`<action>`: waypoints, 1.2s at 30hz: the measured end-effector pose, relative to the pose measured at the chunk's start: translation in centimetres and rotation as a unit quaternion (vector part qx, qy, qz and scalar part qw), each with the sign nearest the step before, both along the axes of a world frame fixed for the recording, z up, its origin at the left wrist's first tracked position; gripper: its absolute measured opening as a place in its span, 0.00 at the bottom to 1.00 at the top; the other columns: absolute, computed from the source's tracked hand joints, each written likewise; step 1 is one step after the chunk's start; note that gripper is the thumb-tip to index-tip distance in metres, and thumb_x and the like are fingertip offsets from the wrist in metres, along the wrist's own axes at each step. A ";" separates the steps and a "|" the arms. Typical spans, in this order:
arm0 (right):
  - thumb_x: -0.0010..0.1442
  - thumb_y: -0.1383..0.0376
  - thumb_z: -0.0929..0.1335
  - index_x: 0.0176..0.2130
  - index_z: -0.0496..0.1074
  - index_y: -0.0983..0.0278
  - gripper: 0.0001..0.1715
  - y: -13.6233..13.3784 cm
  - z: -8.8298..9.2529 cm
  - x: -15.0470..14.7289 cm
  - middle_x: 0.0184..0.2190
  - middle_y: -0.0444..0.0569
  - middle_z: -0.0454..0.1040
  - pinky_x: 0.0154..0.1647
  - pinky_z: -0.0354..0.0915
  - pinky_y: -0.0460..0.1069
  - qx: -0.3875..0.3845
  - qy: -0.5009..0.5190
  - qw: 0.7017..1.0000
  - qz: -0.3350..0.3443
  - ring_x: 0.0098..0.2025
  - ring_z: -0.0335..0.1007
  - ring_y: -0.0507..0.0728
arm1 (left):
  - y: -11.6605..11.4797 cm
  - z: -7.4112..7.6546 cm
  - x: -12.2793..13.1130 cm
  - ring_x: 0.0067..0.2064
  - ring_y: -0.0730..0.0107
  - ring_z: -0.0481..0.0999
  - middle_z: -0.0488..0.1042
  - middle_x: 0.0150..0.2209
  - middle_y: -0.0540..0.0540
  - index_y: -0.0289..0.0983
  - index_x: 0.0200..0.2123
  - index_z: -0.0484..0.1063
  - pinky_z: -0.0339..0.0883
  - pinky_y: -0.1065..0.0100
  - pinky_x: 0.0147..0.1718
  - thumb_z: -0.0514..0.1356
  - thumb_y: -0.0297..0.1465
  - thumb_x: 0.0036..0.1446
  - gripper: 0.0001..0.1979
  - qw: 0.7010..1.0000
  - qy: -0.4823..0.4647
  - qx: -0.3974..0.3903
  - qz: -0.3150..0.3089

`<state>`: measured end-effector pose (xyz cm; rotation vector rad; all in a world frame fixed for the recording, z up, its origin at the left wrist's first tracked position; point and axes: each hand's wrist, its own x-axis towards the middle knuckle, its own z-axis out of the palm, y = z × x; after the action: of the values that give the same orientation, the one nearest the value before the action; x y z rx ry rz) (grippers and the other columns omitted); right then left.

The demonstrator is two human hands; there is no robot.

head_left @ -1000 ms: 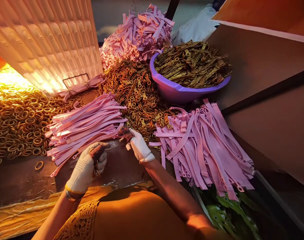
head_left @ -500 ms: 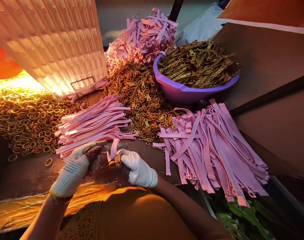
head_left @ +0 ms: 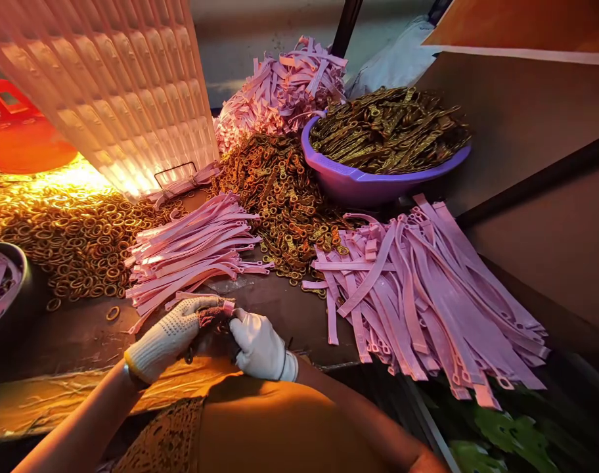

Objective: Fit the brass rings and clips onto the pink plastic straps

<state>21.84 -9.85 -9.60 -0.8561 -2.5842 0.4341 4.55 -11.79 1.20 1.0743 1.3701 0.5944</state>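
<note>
My left hand [head_left: 174, 332], in a white glove with grey dots and bare dark fingertips, meets my right hand [head_left: 263, 345], in a plain white glove, over the table's front edge. Both are closed. Between their fingertips shows a short bit of a pink strap [head_left: 228, 306]; most of it is hidden by the fingers. A small dark part hangs below my left hand, too shadowed to name. Just beyond my left hand lies a row of pink straps [head_left: 196, 243]. Right of my right hand spreads a larger bundle of pink straps [head_left: 402, 289] with small end loops.
Brass rings [head_left: 97, 243] are heaped at left, with one loose ring [head_left: 113, 313] nearer. Brass links [head_left: 284, 203] form a pile at centre. Behind stand a purple basin [head_left: 368, 187] of brass pieces and a pink strap heap [head_left: 284, 85]. A dark bowl [head_left: 21, 259] sits far left.
My hands have come together; they were apart, with a pink strap standing up from my right hand's pinch beside a brass piece. The view has shifted left, bringing the dark bowl into sight.
</note>
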 end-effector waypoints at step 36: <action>0.65 0.70 0.63 0.41 0.68 0.64 0.05 0.6 5.1 2.3 0.33 0.49 0.75 0.30 0.54 0.50 -0.020 -0.141 0.986 -0.085 0.33 0.70 0.57 | -1.6 -6.3 0.7 0.48 0.57 0.80 0.82 0.47 0.47 0.40 0.44 0.81 0.67 0.58 0.58 0.52 0.21 0.41 0.27 0.969 0.177 0.174 0.011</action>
<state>24.14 -9.30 -4.45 -1.2215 -2.7303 0.3372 5.26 -13.41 -5.08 1.5041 1.6245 0.6994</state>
